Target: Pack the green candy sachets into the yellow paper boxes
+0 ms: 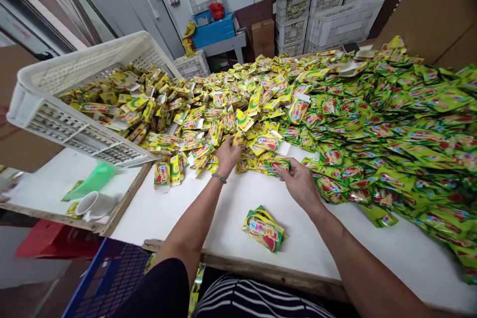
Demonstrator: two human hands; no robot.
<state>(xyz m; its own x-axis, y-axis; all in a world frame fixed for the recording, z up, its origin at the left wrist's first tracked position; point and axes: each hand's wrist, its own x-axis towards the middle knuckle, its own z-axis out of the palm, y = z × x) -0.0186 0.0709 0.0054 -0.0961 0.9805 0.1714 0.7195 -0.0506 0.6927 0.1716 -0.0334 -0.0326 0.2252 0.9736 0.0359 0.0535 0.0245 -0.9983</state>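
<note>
My left hand (228,156) reaches into the edge of a heap of small yellow printed boxes (219,99), its fingers closed on a small yellow box (238,138) partly hidden by them. Between thumb and fingers of my right hand (301,184) is a small green and yellow box (278,164), held low at the front of the heap. Near the table's front edge lies a stack of flat boxes (264,229) marked TWINS. Shiny green packets (387,134) with red fruit prints are piled to the right of my right hand.
A white plastic crate (80,129) tips its boxes onto the white table (167,218) at left. A white mug (96,205) and green plastic piece (95,181) are on a lower surface. A blue basket (108,273) stands below. Stacked crates (294,5) and a large carton (439,15) are behind.
</note>
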